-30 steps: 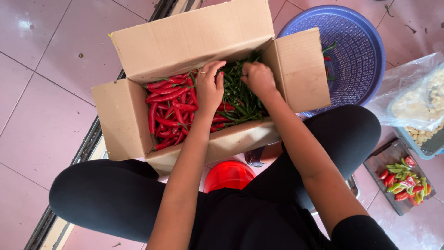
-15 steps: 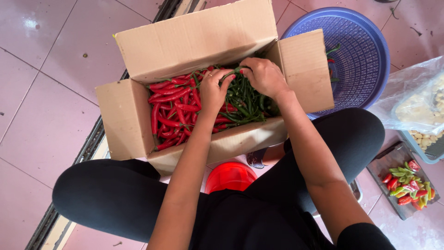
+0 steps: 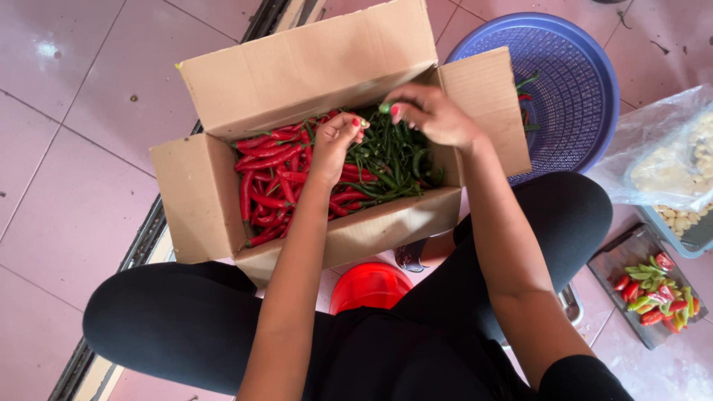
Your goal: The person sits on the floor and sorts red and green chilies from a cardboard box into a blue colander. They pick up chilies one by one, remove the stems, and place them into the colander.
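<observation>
An open cardboard box (image 3: 200, 200) stands on the tiled floor between my knees. Its left half is full of red chillies (image 3: 267, 182), its right half of green chillies (image 3: 394, 163). My left hand (image 3: 336, 145) hovers over the middle of the box, fingers curled together above the red ones; I cannot tell whether it holds anything. My right hand (image 3: 431, 115) is raised over the green pile and pinches one green chilli (image 3: 385, 108) by its end between thumb and fingertips.
A blue plastic basket (image 3: 572, 89) sits behind the box on the right. A red bowl (image 3: 369, 286) lies under the box's near edge. At the right are a dark tray of chilli pieces (image 3: 653, 289) and a clear bag of pale cloves (image 3: 668, 171).
Both hands have lifted out of the chilli pile. My right hand has risen with a green chilli pinched in its fingertips, and the left has drawn back slightly toward the red side.
</observation>
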Available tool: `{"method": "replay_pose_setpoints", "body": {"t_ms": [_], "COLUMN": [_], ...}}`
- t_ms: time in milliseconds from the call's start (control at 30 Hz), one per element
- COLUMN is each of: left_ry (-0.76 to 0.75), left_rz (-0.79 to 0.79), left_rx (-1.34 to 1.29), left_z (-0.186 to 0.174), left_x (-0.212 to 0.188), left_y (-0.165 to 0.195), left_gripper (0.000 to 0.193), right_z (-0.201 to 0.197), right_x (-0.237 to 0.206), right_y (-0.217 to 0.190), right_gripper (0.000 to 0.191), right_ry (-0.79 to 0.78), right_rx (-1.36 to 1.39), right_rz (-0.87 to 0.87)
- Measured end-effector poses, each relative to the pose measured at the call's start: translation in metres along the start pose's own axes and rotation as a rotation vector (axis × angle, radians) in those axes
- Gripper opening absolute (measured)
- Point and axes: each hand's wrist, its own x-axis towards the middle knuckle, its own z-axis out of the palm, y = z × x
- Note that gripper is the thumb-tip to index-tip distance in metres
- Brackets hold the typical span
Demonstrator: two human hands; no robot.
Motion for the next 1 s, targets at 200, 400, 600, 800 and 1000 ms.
{"method": "replay_pose_setpoints", "body": {"t_ms": [200,400,600,800,1000], "left_ry": [-0.112,-0.202,-0.05,-0.001,0.024], "left_rz": [0.187,0.186,0.249,0.273,0.28], "left_rx": [0.923,1.171,1.157,1.129,1.1], "left_z": [0.011,0.009,0.003,0.003,0.008], "left_x": [-0.01,-0.014,-0.013,-0.01,-0.009], "left_y": [-0.002,-0.004,-0.009,-0.005,-0.001], "left_gripper": [0.018,0.026,0.027,0.025,0.022], "right_z": [-0.071,-0.089,-0.048,0.05,0.065], "right_x": [-0.041,-0.061,-0.032,0.002,0.009], "right_y": [0.034,0.065,0.035,0.032,0.038], "right_gripper": [0.015,0.033,0.019,0.043,0.034], "right_ry": [0.651,0.82,0.559,-0.028,-0.027], "right_rx": [-0.685,-1.096,-0.638,-0.666,-0.734], "right_rz": [0.23,0.398,0.217,0.463,0.424]}}
